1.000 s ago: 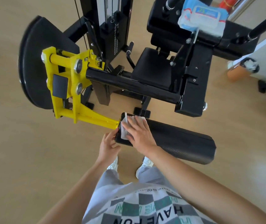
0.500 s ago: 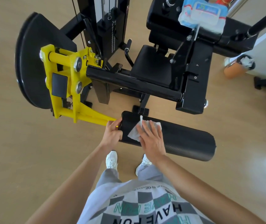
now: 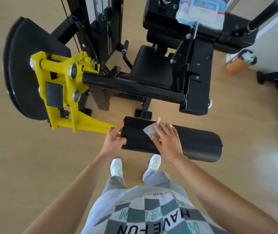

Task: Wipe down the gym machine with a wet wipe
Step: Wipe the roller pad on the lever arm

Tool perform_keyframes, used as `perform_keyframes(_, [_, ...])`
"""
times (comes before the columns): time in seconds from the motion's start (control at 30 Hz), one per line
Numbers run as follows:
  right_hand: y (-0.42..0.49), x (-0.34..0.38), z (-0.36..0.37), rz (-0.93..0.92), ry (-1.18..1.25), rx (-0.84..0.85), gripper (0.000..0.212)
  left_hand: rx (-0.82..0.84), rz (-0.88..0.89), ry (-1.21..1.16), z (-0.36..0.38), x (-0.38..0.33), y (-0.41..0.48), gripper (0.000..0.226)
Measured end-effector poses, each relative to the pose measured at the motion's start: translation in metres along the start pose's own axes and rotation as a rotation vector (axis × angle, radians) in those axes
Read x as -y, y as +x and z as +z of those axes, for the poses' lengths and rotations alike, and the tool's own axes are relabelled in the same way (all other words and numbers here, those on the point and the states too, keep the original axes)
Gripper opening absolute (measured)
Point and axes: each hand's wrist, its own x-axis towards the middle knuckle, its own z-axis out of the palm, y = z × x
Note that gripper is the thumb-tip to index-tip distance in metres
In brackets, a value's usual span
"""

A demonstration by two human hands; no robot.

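Your left hand (image 3: pixel 115 138) clamps the roller pad's (image 3: pixel 194 146) nine-o'clock end, likely to stop it turning; your right hand (image 3: pixel 167 141), fingers spread flat, presses the wet wipe (image 3: pixel 149 131) onto the pad's top; at one o'clock the wipe pack (image 3: pixel 200 10) rests on the machine, label unreadable; your shirt reads "HAVE FUN".

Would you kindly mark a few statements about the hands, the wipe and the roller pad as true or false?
1. The right hand presses the wet wipe onto the black roller pad. True.
2. The left hand hangs free of the machine. False: it grips the pad's end by the yellow arm.
3. The wipes packet lies on the floor. False: it sits on the machine's upper black pad.
4. The person wears white shoes. True.
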Motion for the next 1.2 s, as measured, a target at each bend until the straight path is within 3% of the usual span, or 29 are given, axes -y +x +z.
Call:
perform_keyframes(0.1, [0.005,0.013,-0.005,0.032,-0.011,0.022,0.055,-0.015,0.032,0.048,0.001,0.002,0.001,0.065])
perform_keyframes(0.27, [0.02,0.057,0.001,-0.15,0.031,0.09,0.05,-0.035,0.07,0.117,0.003,0.003,0.002,0.065])
perform_keyframes(0.4, [0.034,0.051,-0.006,-0.244,0.05,0.154,0.053,-0.06,0.104,0.192,0.004,0.005,0.003,0.065])
perform_keyframes(0.63, [0.023,-0.007,-0.025,0.023,0.08,0.125,0.049,-0.128,0.159,0.274,0.009,0.015,-0.005,0.066])
perform_keyframes(1.03, [0.032,0.075,-0.002,-0.341,0.053,0.061,0.056,-0.134,0.226,0.272,0.003,0.04,-0.029,0.041])
perform_keyframes(1.2, [0.014,0.028,-0.005,-0.219,0.059,0.034,0.057,-0.099,0.176,0.277,-0.002,0.046,-0.033,0.048])
